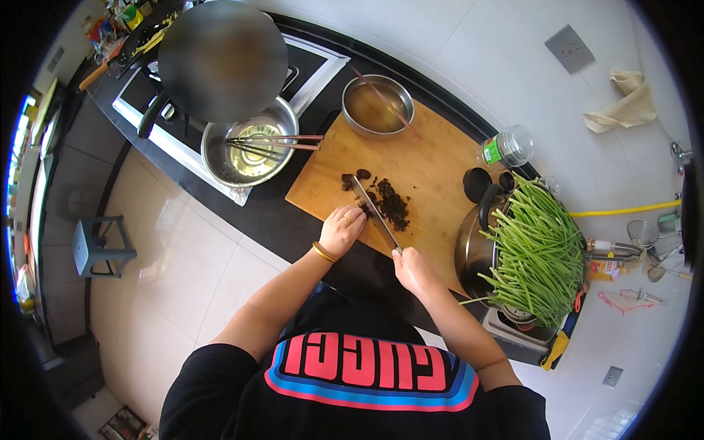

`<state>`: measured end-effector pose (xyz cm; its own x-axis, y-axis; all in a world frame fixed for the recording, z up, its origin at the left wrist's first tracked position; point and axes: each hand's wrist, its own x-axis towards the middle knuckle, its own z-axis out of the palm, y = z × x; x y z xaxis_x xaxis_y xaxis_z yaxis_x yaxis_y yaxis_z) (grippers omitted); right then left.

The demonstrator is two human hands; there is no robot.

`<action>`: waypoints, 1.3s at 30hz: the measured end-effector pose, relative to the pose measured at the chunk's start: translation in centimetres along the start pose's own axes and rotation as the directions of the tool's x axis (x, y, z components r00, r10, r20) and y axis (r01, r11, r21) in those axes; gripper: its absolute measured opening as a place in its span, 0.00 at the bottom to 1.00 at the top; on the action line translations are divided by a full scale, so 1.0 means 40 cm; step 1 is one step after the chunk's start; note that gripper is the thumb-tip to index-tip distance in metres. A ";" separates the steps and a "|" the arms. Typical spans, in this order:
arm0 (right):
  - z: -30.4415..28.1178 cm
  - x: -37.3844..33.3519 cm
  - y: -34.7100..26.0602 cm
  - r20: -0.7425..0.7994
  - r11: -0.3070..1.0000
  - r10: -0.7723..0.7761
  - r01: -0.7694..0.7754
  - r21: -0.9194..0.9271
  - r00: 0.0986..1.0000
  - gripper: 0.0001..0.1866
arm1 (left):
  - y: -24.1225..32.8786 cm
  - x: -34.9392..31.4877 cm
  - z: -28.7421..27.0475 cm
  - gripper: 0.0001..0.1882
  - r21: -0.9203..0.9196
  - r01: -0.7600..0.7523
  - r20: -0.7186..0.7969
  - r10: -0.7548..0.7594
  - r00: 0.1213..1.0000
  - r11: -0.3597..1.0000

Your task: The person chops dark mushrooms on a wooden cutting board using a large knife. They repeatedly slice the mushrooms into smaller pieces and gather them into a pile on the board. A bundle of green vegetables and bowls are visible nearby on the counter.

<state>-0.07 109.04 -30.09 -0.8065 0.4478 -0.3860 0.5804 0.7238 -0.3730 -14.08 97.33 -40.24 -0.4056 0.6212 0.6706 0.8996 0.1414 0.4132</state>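
Chopped dark food (394, 207) sits in a loose pile on the wooden cutting board (440, 172), right of the knife (376, 212) blade. Right hand (414, 270): fingers closed round the knife handle. Left hand (342, 229): fingers bent together, tips at the blade's left side; can't tell if they pinch a piece or just press. Clear jar (518, 145) beyond: green label (491, 151), print too small. Black shirt (213, 389): big pink block lettering, blue and pink stripes below.
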 end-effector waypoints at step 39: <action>-0.037 -0.046 0.025 -0.055 0.996 -0.087 0.087 0.006 0.995 0.19 | -0.005 -0.023 -0.019 0.11 -0.017 0.034 0.018 -0.034 0.999 0.999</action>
<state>1.82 109.70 -28.48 -0.8589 0.4117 -0.3048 0.5084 0.7573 -0.4099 -14.01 96.16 -40.47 -0.4325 0.6299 0.6451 0.8825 0.1489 0.4462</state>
